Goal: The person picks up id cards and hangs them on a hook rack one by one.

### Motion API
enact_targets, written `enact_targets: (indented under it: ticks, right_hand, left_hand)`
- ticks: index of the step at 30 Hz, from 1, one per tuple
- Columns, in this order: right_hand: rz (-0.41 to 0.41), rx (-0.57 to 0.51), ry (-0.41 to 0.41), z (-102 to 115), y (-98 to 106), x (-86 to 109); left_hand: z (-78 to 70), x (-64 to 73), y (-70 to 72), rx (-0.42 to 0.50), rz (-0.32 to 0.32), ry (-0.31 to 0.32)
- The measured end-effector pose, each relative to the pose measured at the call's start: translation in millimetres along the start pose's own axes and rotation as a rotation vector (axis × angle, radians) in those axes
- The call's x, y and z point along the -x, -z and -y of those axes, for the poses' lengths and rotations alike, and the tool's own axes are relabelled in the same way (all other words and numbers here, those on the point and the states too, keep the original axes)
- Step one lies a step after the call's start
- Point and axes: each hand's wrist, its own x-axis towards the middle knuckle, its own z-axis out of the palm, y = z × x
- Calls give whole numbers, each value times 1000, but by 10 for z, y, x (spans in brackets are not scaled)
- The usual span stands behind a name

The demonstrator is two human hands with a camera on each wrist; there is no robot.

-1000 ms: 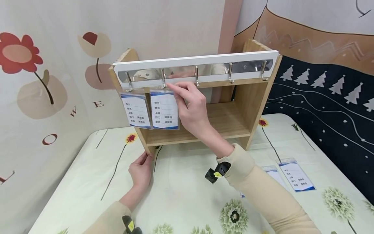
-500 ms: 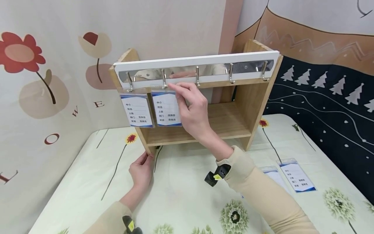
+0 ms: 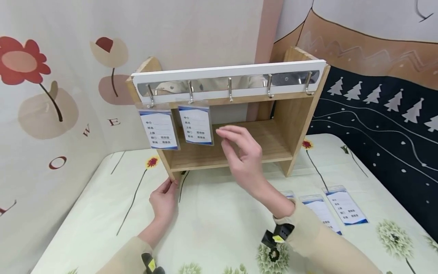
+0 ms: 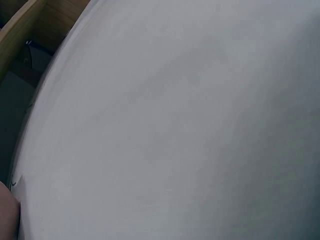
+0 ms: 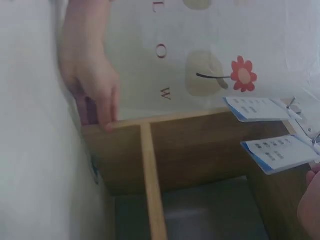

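A wooden shelf [image 3: 267,140] carries a white rail [image 3: 232,70] with several metal hooks. Two clear-sleeved name badges hang there: the left badge [image 3: 159,131] from the first hook, the right badge [image 3: 195,127] from the second, slightly tilted. My right hand [image 3: 244,156] is in front of the shelf, just right of that second badge, fingers loosely bent and holding nothing. Down at the shelf's lower left corner, my left hand [image 3: 164,201] pinches the foot of the side panel, also seen in the right wrist view. The left wrist view shows mostly pale cloth.
More name badges lie on the flowered tablecloth at right, including one badge [image 3: 346,206] near the shelf's right side and another badge [image 3: 321,213] beside it. A patterned curtain [image 3: 205,30] hangs behind, with a dark tree-printed cloth [image 3: 376,114] to the right.
My right hand has let go of the second badge at its hook and moved down and right. That badge now hangs free, swung a little. My left hand stays at the shelf foot.
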Motion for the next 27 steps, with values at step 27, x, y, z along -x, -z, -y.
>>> enact_targets:
  ticks: [27]
  right_hand:
    - [313, 136, -560, -76, 1371, 1177]
  left_hand:
    - [-46, 2, 3, 18, -5, 11]
